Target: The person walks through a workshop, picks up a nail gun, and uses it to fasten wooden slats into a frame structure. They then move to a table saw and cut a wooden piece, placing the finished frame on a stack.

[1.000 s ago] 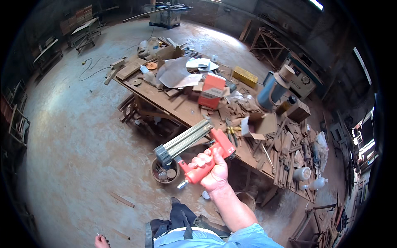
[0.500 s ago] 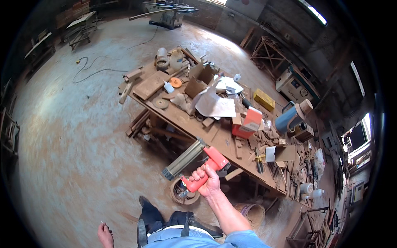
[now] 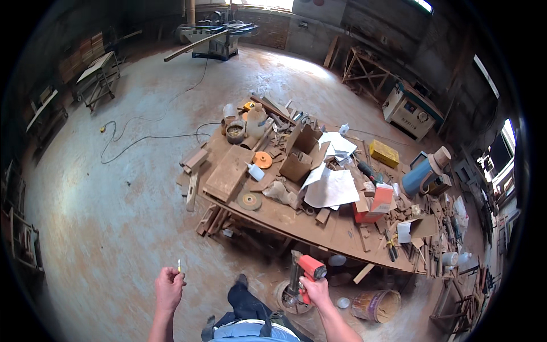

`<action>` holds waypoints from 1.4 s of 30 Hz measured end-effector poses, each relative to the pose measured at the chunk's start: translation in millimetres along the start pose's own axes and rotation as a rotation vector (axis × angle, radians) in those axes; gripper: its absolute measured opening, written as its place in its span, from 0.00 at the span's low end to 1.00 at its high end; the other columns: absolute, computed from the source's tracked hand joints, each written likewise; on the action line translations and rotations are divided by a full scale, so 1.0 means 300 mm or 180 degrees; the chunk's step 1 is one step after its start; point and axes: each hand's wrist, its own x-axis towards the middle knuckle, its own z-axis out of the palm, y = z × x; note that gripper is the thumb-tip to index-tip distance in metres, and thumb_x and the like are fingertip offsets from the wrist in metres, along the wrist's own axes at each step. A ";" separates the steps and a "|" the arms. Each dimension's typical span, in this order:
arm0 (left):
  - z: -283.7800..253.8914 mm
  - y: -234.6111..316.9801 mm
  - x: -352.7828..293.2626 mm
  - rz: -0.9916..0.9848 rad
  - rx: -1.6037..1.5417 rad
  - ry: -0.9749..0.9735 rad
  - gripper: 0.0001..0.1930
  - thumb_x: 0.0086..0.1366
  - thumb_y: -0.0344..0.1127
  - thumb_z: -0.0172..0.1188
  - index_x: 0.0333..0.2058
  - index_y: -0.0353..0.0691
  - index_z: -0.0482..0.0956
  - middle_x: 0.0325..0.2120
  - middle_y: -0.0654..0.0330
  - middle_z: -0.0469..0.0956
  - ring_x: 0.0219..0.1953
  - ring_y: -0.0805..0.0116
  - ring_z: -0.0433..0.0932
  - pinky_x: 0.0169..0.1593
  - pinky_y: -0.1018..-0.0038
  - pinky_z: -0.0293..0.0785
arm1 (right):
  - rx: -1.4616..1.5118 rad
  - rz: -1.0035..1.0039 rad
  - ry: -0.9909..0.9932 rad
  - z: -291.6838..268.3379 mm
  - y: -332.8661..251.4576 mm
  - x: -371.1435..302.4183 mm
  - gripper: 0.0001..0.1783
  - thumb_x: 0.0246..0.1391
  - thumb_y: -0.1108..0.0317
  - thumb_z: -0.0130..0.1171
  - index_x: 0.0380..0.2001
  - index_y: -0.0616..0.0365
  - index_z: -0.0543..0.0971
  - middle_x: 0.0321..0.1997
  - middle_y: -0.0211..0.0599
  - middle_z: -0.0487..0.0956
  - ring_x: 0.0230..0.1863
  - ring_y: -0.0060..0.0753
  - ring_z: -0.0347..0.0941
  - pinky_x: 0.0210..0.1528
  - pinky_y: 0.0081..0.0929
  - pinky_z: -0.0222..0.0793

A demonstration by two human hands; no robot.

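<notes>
Wooden workbench [image 3: 273, 219] cluttered, concrete floor [image 3: 114, 216]; right hand [image 3: 315, 289] grips nail gun [image 3: 303, 275], left hand [image 3: 169, 283] pinches small stick [image 3: 179, 265].

A red nail gun [image 3: 305, 272] with a grey magazine is hanging nose-down just off the bench's [image 3: 296, 219] near edge. A small yellowish stick [image 3: 179, 265] is standing upright.

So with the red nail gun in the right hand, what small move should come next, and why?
Probably step to the workbench: the right hand holds the nail gun short of its edge, and the left hand pinches a small thin piece in the air.
</notes>
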 end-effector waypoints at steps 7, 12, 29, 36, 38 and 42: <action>0.133 0.259 0.523 -0.0055 0.0200 -0.0613 0.05 0.63 0.30 0.58 0.35 0.36 0.73 0.25 0.62 0.77 0.24 0.76 0.77 0.25 0.78 0.73 | -0.1138 0.0068 0.0470 0.024 0.219 0.090 0.08 0.48 0.69 0.63 0.26 0.62 0.77 0.16 0.30 0.73 0.15 0.23 0.70 0.18 0.27 0.65; 0.382 0.279 1.027 0.0771 0.0739 -0.1075 0.05 0.62 0.31 0.56 0.32 0.35 0.74 0.22 0.63 0.77 0.24 0.76 0.76 0.27 0.77 0.73 | -0.0249 0.0766 0.0780 0.098 0.145 -0.052 0.12 0.51 0.67 0.61 0.37 0.60 0.77 0.17 0.31 0.74 0.17 0.26 0.72 0.20 0.30 0.68; 0.854 0.423 1.883 0.1547 0.1204 -0.1533 0.14 0.62 0.35 0.58 0.46 0.35 0.77 0.36 0.48 0.81 0.40 0.53 0.81 0.43 0.64 0.75 | 0.0706 0.1723 0.2253 0.678 -0.249 -0.325 0.20 0.56 0.55 0.61 0.37 0.63 0.75 0.14 0.38 0.71 0.11 0.32 0.68 0.11 0.29 0.64; 0.272 0.464 1.200 0.1535 0.0857 -0.3205 0.20 0.57 0.31 0.64 0.50 0.35 0.75 0.42 0.51 0.78 0.38 0.56 0.79 0.40 0.68 0.77 | 0.3848 0.0000 0.0744 0.778 -0.528 0.007 0.11 0.63 0.56 0.50 0.28 0.45 0.66 0.17 0.25 0.61 0.20 0.27 0.58 0.26 0.32 0.58; 0.125 0.508 1.043 0.2159 0.0728 -0.3311 0.30 0.54 0.34 0.68 0.56 0.36 0.70 0.51 0.47 0.73 0.48 0.51 0.76 0.48 0.64 0.76 | 0.4470 0.0239 0.0204 0.822 -0.624 0.125 0.16 0.64 0.53 0.48 0.25 0.47 0.67 0.19 0.24 0.64 0.25 0.27 0.61 0.34 0.35 0.61; -0.060 0.456 0.893 0.2929 0.1337 -0.3084 0.43 0.50 0.43 0.72 0.62 0.35 0.61 0.62 0.42 0.59 0.61 0.44 0.64 0.58 0.60 0.69 | 0.4907 0.0584 -0.0324 0.992 -0.670 0.196 0.15 0.64 0.53 0.50 0.26 0.47 0.69 0.19 0.24 0.67 0.24 0.27 0.62 0.37 0.35 0.63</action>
